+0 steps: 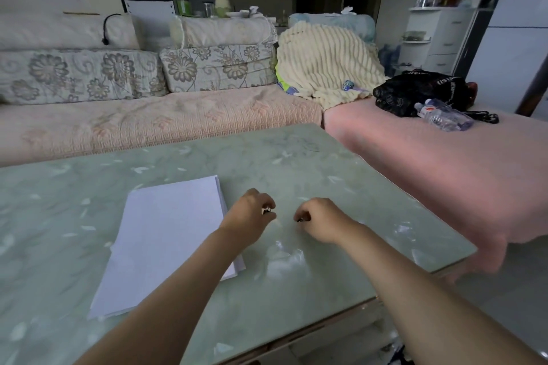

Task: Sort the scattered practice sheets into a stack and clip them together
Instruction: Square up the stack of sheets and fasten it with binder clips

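The stack of sheets [166, 240] lies flat on the pale green table [326, 163], to the left of both my hands. It is blank white on top. Its long axis runs away from me, with the far end leaning a little to the right, so the short edges are the near one and the far one. Along the right long edge the lower sheets peek out in a thin fan, so the pile is not quite square. My left forearm crosses above its near right corner.

My left hand [252, 213] hovers just past the right edge of the stack, fingers curled in, pinching a small dark clip [266, 211] at the fingertips. My right hand [321, 221] is near it, apart from it, knuckles up and fingers bent under, gripping a second dark clip [302, 219] that points toward my left hand. Both clips are too small and blurred for me to tell which way their mouths face.

Beyond the table runs a sofa [148, 121] with flowered cushions and a cream ribbed blanket [326, 62]. On the pink cover to the right a black bag [418, 90] sits with a plastic water bottle [443, 115] lying on its side against it.
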`<state>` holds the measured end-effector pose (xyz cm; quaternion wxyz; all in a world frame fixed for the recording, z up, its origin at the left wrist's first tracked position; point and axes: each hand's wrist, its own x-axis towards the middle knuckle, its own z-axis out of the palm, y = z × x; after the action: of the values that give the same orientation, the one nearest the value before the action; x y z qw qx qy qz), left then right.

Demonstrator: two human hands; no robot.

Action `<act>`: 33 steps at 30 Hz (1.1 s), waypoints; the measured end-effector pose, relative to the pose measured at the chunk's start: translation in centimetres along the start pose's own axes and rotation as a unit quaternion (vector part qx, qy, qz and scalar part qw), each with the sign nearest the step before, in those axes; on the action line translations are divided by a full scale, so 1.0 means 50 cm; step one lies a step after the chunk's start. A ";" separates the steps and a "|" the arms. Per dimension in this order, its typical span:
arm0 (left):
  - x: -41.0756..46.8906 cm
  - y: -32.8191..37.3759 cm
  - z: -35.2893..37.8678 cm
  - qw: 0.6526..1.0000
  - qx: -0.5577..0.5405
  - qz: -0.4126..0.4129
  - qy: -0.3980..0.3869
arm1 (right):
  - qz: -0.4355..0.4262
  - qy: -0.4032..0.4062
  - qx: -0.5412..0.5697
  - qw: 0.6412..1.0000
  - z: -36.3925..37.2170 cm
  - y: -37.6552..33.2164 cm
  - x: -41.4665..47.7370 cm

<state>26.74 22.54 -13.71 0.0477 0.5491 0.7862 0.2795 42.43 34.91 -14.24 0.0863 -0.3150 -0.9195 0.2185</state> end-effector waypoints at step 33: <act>-0.366 -0.546 -0.402 0.952 0.106 -0.282 0.057 | -0.267 -0.100 -0.071 0.956 0.392 -0.747 0.211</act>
<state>3.39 -8.09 -14.53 0.0210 0.2902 0.9355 0.2005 8.11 8.25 -14.42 0.0265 -0.0399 -0.9873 0.1517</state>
